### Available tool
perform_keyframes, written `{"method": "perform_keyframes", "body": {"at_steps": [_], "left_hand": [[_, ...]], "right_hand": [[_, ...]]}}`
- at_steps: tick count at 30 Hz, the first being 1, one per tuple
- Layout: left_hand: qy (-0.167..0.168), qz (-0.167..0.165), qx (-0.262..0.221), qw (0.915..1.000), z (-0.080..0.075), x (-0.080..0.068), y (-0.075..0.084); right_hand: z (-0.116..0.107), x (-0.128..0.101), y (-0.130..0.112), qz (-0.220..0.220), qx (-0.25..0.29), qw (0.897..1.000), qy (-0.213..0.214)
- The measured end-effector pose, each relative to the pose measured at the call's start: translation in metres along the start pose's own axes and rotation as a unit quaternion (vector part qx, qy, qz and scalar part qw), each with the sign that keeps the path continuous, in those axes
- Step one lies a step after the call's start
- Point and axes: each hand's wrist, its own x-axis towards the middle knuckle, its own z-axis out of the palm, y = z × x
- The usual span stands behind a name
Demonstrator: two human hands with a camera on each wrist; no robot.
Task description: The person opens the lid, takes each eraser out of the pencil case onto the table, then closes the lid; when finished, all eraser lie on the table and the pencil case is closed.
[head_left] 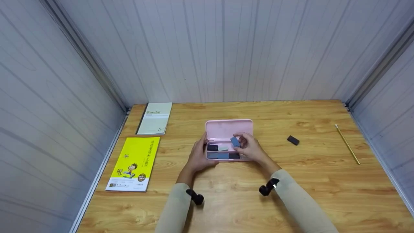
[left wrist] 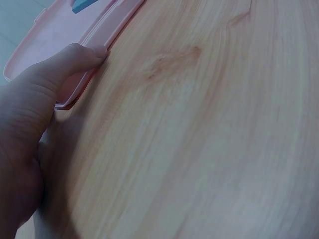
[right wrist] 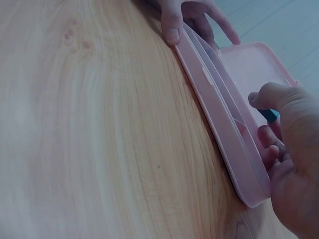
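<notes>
A pink pencil case (head_left: 229, 129) lies on the table with its lid raised at the back. My left hand (head_left: 198, 156) grips its left end, the thumb on the front wall in the left wrist view. Over the case's right part, my right hand (head_left: 251, 148) pinches a blue eraser (head_left: 235, 141) between thumb and fingers. In the rear compartment sit a black eraser (head_left: 212, 148) and a white one (head_left: 223, 148). Blue blocks (head_left: 217, 156) and a black block (head_left: 234, 156) lie in the front compartment. The right wrist view mostly hides the pinched eraser behind the thumb.
A black block (head_left: 293, 140) lies on the wooden table (head_left: 317, 187) right of the case, with a gold pencil (head_left: 347, 144) farther right. At left are a yellow book (head_left: 136, 158) and a pale notebook (head_left: 155, 119) behind it. Panel walls (head_left: 223, 48) enclose the table.
</notes>
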Motion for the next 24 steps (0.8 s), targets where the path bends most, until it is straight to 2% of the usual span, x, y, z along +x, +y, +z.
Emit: {"method": "perform_keyframes", "body": {"at_steps": [7,15,21,24], "left_hand": [[-0.003,-0.005,-0.003,1.0,0.001,0.0,0.0],[-0.001,-0.006,-0.012,0.9999,0.001,0.0,0.001],[0.005,0.013,0.002,0.9999,0.0,-0.001,0.001],[0.002,0.007,0.005,1.0,-0.001,-0.001,0.001]], "right_hand": [[-0.007,-0.001,-0.006,0.011,-0.001,1.0,-0.013],[-0.025,-0.009,-0.01,0.033,-0.009,0.999,-0.027],[-0.045,-0.015,-0.005,0.037,-0.025,0.999,-0.016],[-0.057,-0.017,0.0,0.041,-0.04,0.998,-0.004]]}}
